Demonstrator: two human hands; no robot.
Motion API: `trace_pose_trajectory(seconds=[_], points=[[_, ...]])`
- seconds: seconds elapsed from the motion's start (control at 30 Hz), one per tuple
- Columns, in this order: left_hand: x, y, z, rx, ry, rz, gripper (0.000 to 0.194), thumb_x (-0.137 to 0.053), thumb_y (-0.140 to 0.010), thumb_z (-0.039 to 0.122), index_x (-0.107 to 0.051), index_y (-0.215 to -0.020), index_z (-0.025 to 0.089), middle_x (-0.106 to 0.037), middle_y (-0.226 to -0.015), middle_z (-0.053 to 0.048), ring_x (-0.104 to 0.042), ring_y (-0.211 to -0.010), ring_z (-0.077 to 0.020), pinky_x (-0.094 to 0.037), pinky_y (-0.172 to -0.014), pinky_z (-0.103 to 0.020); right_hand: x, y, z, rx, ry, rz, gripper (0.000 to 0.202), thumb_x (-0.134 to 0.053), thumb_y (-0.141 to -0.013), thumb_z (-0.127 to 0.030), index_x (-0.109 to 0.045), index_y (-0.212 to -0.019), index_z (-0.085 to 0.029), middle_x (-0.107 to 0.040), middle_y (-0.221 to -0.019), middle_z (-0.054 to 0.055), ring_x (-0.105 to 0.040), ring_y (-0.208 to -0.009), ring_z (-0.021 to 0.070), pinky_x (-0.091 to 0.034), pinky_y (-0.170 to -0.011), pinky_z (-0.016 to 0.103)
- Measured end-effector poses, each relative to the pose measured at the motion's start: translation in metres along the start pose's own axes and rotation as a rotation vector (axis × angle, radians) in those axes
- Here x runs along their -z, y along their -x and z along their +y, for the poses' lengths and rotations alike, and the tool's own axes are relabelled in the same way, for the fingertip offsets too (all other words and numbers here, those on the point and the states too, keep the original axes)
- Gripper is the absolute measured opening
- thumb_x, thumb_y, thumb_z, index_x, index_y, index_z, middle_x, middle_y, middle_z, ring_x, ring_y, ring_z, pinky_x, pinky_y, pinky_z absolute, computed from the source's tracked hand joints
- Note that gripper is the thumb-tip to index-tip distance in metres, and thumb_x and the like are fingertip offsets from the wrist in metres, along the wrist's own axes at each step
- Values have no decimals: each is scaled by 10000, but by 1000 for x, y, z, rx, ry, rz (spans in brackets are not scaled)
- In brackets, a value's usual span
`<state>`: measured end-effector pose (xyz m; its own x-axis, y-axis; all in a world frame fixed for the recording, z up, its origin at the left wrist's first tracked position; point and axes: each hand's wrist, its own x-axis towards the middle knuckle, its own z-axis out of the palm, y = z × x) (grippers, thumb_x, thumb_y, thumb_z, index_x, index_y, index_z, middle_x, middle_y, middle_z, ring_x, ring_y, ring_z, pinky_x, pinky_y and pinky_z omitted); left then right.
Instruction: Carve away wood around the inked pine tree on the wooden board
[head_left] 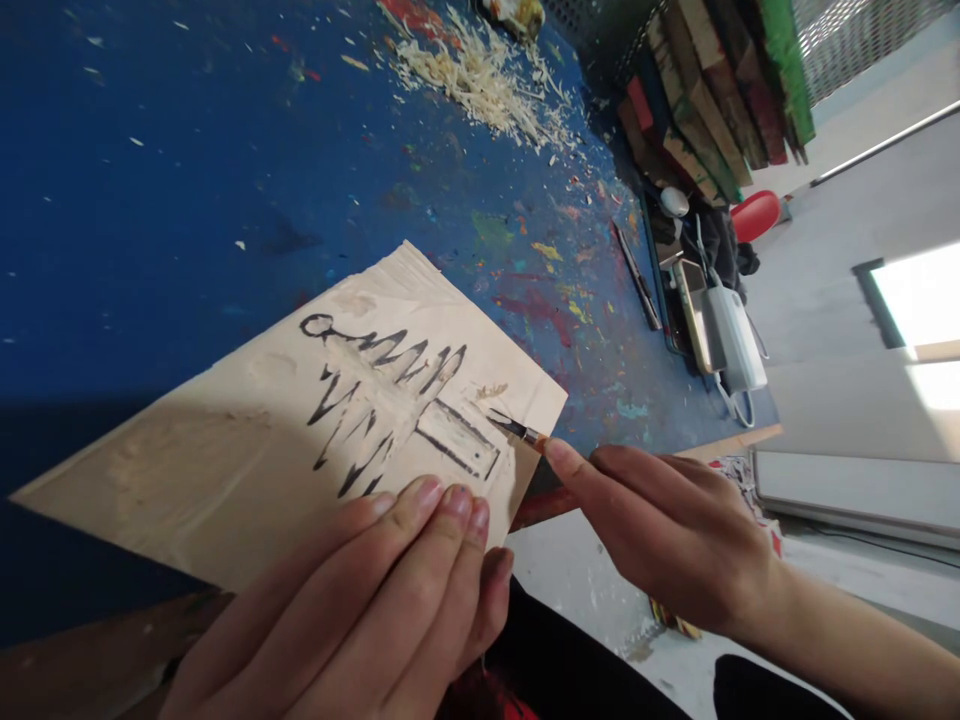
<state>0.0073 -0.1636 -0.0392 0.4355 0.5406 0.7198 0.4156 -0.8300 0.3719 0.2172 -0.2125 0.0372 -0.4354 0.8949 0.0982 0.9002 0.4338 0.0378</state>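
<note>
Across the blue table (187, 200), near its edge, lies a pale wooden board (292, 400), set askew, its face marked in black with zigzag strokes, a small circle and a rectangle (459, 440). We note first the left hand (390, 600): its fingers lie side by side and press on the face of the board, just beside the rectangle, to steady it. The right hand (667, 530) pinches a small cutting tool (517, 426), one fingertip set close behind the metal; how the remaining fingers wrap the handle we cannot tell, for the hand itself hides it. The blade meets the wood just outside the rectangle, with a loose crumb of shaving (491, 390) near its tip.

For a clean cut, we should hold the tool low to the surface and take thin, shallow passes, since a steep blade would probably dig in and split the grain. We judge it wise to run each stroke along the black line rather than over it, so that the outline stays crisp. The left fingers sit near the blade but to one side of its path; we would set them behind the edge whenever the direction of cutting turns. Farther off, a heap of shavings (487, 80) lies well apart from the board.
</note>
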Motion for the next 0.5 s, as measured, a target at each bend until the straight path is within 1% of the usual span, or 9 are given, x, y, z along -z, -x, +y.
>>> trace_pose_trajectory(seconds=[0.1,0.17,0.2,0.3,0.37,0.43,0.5], points=[[0,1,-3,-37,-8,-6,59,-733,-792,154,-700,-840,152,-751,-856,5,-716,-740,-158,-510,-754,-305,1,-4,-1,-44,-57,-2,298,-510,-913,-108,-603,-1196,-100,-670,-770,20,-595,-597,86,-472,-487,209],[1,2,-5,-73,-9,-16,94,-740,-785,167,-702,-868,143,-751,-875,-3,-714,-776,-158,-516,-812,-288,2,-6,-1,-97,-109,8,271,-527,-905,-100,-623,-1158,-116,-689,-797,19,-618,-620,75,-481,-504,184],[1,3,-5,-82,-10,-21,114,-742,-786,182,-703,-884,141,-750,-889,-3,-712,-797,-156,-510,-867,-282,2,-5,-2,-102,-117,11,273,-529,-904,-97,-622,-1160,-119,-692,-804,19,-623,-629,74,-483,-511,179],[1,7,-5,-71,-2,-47,158,-751,-778,199,-707,-918,139,-748,-927,4,-703,-848,-145,-434,-1043,-269,1,0,-2,-63,-62,-3,342,-526,-906,-107,-579,-1244,-116,-673,-798,16,-604,-624,86,-477,-509,200],[1,8,-3,-48,13,-46,151,-742,-786,191,-710,-923,138,-745,-943,5,-701,-864,-138,-397,-1085,-263,-1,3,-2,-11,-6,-22,410,-516,-911,-126,-524,-1321,-104,-651,-790,20,-575,-601,101,-471,-501,231],[0,8,-2,-30,15,-35,125,-724,-801,176,-710,-921,142,-742,-948,9,-703,-862,-135,-422,-1050,-259,-1,3,-2,2,5,-24,425,-510,-915,-132,-503,-1339,-93,-641,-781,20,-570,-601,106,-478,-513,236],[0,6,-2,-42,7,-24,100,-713,-812,173,-707,-909,149,-741,-936,14,-709,-839,-136,-481,-938,-264,0,-1,-2,-51,-53,-13,361,-514,-916,-124,-550,-1276,-122,-654,-787,8,-591,-617,90,-485,-522,202]])
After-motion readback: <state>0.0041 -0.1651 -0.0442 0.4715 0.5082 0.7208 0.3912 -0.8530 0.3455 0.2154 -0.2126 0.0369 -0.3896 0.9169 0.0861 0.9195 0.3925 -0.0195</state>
